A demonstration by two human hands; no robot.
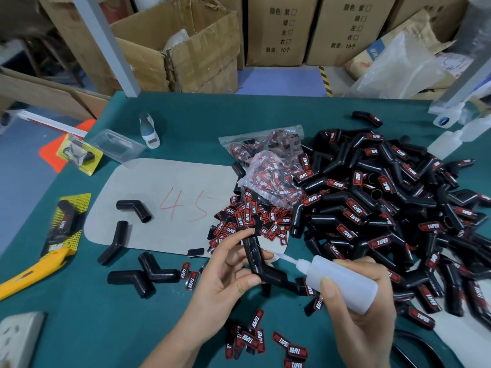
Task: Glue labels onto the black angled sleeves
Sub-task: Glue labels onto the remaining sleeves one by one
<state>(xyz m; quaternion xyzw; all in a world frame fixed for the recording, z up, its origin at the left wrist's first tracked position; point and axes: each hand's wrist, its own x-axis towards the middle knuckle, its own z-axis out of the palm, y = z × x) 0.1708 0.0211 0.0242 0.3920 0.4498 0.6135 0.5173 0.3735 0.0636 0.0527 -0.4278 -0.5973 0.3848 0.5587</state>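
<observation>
My left hand (225, 272) grips a black angled sleeve (261, 264) just above the green table. My right hand (364, 296) holds a translucent glue bottle (337, 280), with its thin nozzle tip touching the sleeve's upper arm. Loose red-and-black labels (249, 221) lie heaped behind the sleeve, and more labels (265, 338) lie scattered near the front edge. A big pile of labelled sleeves (385, 203) fills the right side. Several bare sleeves (134, 208) lie to the left on and beside a grey mat (159, 181).
Plastic bags of labels (268, 160) sit at the pile's edge. A yellow cutter (29, 274), packaged sleeves (66, 224), a clear tray (117, 144) and a white bottle (150, 131) lie at the left. More squeeze bottles (443, 142) stand at the right. Cardboard boxes (186, 49) stand behind the table.
</observation>
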